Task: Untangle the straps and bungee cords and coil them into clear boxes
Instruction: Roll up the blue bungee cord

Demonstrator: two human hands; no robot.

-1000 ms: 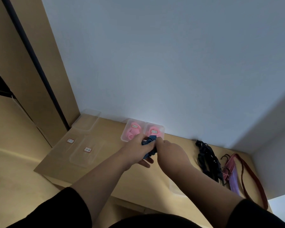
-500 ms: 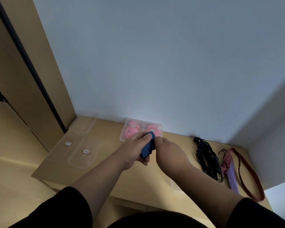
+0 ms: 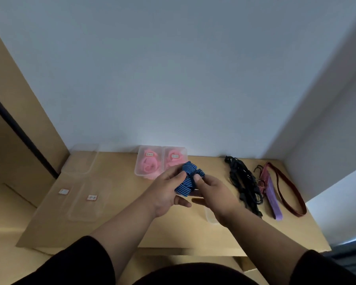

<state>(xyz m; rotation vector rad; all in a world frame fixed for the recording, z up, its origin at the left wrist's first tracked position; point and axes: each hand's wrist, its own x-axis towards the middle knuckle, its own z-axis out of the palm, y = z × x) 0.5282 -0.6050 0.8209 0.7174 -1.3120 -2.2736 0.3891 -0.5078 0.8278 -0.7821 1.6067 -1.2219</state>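
Above the middle of the bench (image 3: 193,233) I hold the blue striped cord (image 3: 187,179) in both hands, clear of the surface and just in front of the two clear boxes (image 3: 160,161) that already hold pink coils. My left hand (image 3: 167,192) has its grip clamped on the bundle, thumb across the top and fingers under it. My right hand (image 3: 212,192) pinches the loose end up by the small loop at the top right.

As I judge it, the step is finishing this coil so it stays wound. To do that well I should keep the left thumb pressing flat on the wraps while the right hand brings the tail round, snug but not stretched (elastic pulled tight will spring open the moment I let go). The end wants tucking under a wrap rather than left free.

A box edge (image 3: 210,217) shows just below my right wrist; I cannot tell whether it is empty. Empty-looking boxes with labels (image 3: 86,200) lie to the left. Well off to the right wait the black cords (image 3: 243,182), the purple strap (image 3: 272,198) and the dark red strap (image 3: 290,194), not yet sorted.
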